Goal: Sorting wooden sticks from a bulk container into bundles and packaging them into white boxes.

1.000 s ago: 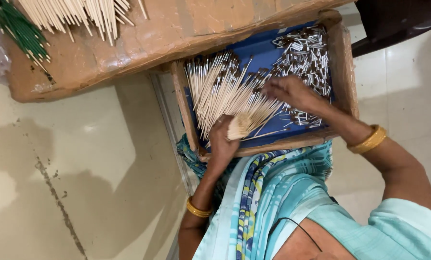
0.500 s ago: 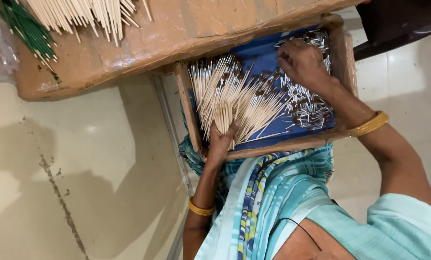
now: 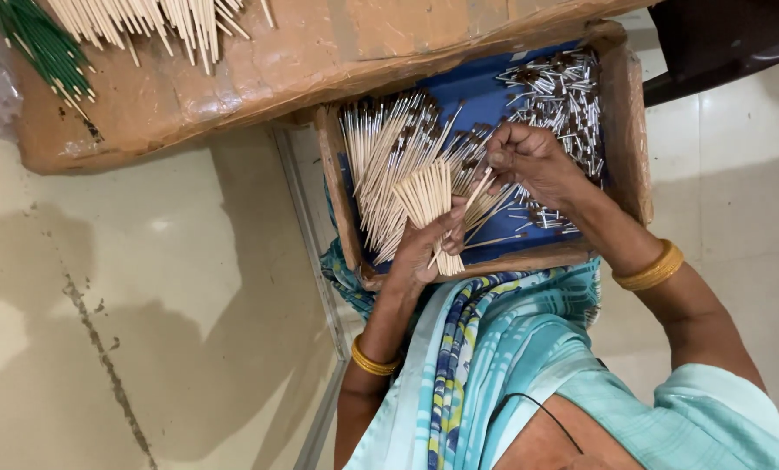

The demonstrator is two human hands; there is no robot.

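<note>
1. Gripping a fanned bundle of thin pale sticks (image 3: 428, 204), the left hand (image 3: 424, 252) rests over the wooden tray (image 3: 623, 130).
2. The right hand (image 3: 529, 157) pinches a few dark-tipped sticks (image 3: 485, 187).
3. A blue liner (image 3: 485, 96) shows through; the tray's lower rim is hidden behind turquoise cloth (image 3: 529, 348).

Green sticks (image 3: 37, 43), brown board (image 3: 320, 52)

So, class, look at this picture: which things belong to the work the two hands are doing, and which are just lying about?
In use:
- left hand gripping a bundle of pale sticks
- right hand pinching a single stick
- wooden tray of dark-tipped sticks

Lying about:
- green sticks on the brown board
- plain sticks on the same board
- dark object at the top right
</note>
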